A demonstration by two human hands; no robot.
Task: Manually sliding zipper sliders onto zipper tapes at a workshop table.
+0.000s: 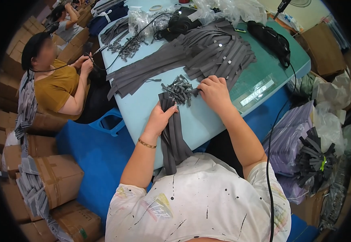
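Note:
My left hand (158, 119) is closed around a dark grey zipper (170, 139), whose long tape hangs over the table edge toward my lap. Just past its top end lies a small heap of grey zipper pulls (178, 88) on the pale blue table (132, 115). At the right side of that heap, the fingertips of my right hand (215, 93) are pinched together on a small grey zipper pull (195, 92). Beyond both hands, a broad fanned pile of dark grey zippers (220, 48) spreads across the table.
A second heap of pulls (127, 48) and clear plastic bags (228, 11) lie at the back. A green mat (280, 68) covers the right side, with a black bag (268, 38) on it. A co-worker (58, 84) sits at the left near cardboard boxes (60, 177). A black cable (269, 161) hangs at my right.

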